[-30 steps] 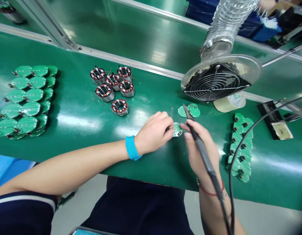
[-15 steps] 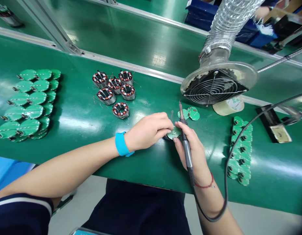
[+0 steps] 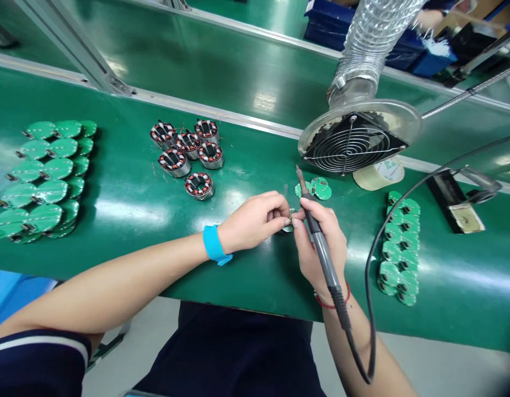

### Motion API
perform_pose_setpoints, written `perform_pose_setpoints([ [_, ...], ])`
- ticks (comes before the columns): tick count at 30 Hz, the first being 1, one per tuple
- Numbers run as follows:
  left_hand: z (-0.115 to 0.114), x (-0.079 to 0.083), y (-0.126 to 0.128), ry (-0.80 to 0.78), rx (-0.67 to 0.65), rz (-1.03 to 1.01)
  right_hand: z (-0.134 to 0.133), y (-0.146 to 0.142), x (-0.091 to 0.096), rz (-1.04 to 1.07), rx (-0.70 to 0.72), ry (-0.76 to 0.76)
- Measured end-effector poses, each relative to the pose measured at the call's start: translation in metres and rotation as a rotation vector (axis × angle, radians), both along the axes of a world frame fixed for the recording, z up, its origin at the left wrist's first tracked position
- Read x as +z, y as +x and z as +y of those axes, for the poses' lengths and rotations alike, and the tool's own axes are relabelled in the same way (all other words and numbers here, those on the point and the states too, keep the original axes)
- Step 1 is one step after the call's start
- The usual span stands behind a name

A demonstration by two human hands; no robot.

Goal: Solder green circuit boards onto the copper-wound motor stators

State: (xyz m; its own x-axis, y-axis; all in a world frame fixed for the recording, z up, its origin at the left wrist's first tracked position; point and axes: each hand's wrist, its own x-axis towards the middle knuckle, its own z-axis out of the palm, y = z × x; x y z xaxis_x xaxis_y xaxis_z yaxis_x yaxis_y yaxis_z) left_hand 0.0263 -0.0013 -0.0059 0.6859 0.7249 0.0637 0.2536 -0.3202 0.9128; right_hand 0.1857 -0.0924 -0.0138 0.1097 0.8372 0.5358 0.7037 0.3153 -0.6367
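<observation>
My left hand (image 3: 255,220), with a blue wristband, is closed in a pinch on a small round green circuit board (image 3: 286,226) held just above the green bench (image 3: 155,248). My right hand (image 3: 321,242) grips a black soldering iron (image 3: 316,231), tip pointing up and away, while its fingertips also touch the board. Most of the board is hidden between the fingers. Two more green boards (image 3: 316,188) lie just beyond the iron's tip.
Several wound stator coils (image 3: 188,151) sit at the back centre. Rows of green boards (image 3: 39,176) lie at the left and another row (image 3: 399,253) at the right. A fume extractor fan (image 3: 354,140) with a hose, a tape roll (image 3: 381,173) and an iron stand (image 3: 457,201) are at the right.
The soldering iron swung from lying over the board to pointing up and away. Both hands drew closer together and the board turned from flat to nearly hidden between the fingertips.
</observation>
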Motion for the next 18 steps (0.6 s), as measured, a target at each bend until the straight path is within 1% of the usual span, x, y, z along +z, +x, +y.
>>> perform_pose_setpoints([
  [2, 0.0, 0.001, 0.0, -0.028, 0.01, -0.004, -0.002, 0.0, 0.0, 0.018, -0.02, -0.02],
  [5, 0.001, 0.002, -0.003, -0.021, -0.052, -0.013, -0.007, 0.0, 0.001, 0.026, -0.067, -0.045],
  [8, 0.003, 0.002, -0.007, -0.05, -0.093, -0.02, -0.01, 0.001, 0.004, -0.064, -0.081, -0.097],
  [10, 0.001, 0.002, -0.009, -0.05, -0.115, -0.01, -0.012, 0.003, 0.007, -0.162, -0.051, -0.122],
  [12, -0.003, 0.002, -0.009, 0.003, -0.12, 0.016, -0.015, 0.006, 0.009, -0.223, -0.016, -0.129],
  [13, -0.005, 0.002, -0.008, 0.046, -0.11, 0.038, -0.017, 0.008, 0.01, -0.222, -0.005, -0.126],
  [15, -0.011, 0.003, -0.007, 0.135, -0.073, 0.094, -0.025, 0.012, 0.011, -0.156, -0.009, -0.106],
  [18, -0.017, 0.004, -0.004, 0.234, -0.032, 0.169, -0.043, 0.019, 0.011, -0.02, -0.078, -0.062],
])
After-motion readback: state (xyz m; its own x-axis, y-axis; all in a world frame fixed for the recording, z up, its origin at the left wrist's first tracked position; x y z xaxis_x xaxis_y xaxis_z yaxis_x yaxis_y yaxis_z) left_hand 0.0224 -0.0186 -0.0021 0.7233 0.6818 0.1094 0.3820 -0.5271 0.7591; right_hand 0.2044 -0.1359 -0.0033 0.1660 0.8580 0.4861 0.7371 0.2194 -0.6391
